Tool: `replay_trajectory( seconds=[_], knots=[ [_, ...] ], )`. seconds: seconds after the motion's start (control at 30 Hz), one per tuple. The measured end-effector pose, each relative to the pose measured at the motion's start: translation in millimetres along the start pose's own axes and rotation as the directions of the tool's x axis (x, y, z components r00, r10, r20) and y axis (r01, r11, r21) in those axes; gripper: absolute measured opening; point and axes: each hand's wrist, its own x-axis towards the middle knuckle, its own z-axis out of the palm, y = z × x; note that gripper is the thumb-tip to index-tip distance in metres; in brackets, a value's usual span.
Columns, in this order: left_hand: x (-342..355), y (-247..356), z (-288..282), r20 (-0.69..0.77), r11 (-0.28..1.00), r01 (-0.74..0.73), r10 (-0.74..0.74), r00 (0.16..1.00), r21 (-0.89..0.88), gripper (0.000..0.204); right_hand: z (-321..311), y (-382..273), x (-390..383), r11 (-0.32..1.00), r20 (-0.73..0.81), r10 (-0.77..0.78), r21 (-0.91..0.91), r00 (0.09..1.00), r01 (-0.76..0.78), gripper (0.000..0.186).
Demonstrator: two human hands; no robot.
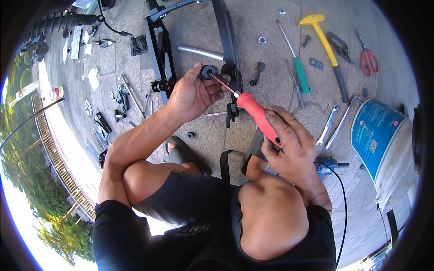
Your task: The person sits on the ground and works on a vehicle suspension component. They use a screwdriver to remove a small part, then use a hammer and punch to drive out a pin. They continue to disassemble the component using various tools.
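My left hand (192,92) pinches a small round black bushing (208,72) between thumb and fingers. A screwdriver (255,110) with a red handle is gripped in my right hand (289,140), and its shaft points up and left. The shaft's tip meets the bushing at its centre; whether it goes inside the hole I cannot tell. Both hands are over the near end of a black metal frame (224,27) lying on the ground. Another small black bushing (190,135) lies on the paving beside my left foot.
To the right lie a green-handled screwdriver (298,67), a yellow hammer (325,40), red-handled scissors (368,61) and a wrench (327,124). A blue-and-white bucket (377,135) stands at far right, near a corded blue power tool (326,166). Metal parts (121,97) lie scattered on the left.
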Motion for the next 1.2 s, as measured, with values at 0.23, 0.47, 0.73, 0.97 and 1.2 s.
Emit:
replay_trajectory(
  seconds=[0.23,0.47,0.73,0.97,1.2],
  knots=[
    [-2,9,-12,-0.122,0.998,0.005,0.002,0.993,0.058,0.034,6,0,4,0.998,0.080,-0.060,0.035,0.995,0.057,0.055],
    [-3,13,-14,-0.102,0.937,-0.130,0.171,0.980,0.323,0.023,5,-1,6,0.993,0.056,-0.112,0.043,0.992,0.109,0.054],
    [-11,28,-8,0.015,0.826,-0.204,0.231,0.973,0.526,0.027,-6,-4,27,0.986,-0.033,-0.086,0.141,0.996,0.090,0.049],
    [-10,24,7,0.153,0.525,-0.387,0.435,0.888,0.758,0.051,-15,-10,41,0.985,-0.034,-0.046,0.165,0.998,0.051,0.044],
    [-10,33,4,-0.081,0.876,-0.335,0.383,0.920,0.346,0.040,-32,-23,50,0.989,-0.025,-0.084,0.122,0.996,0.086,0.036]
  ],
)
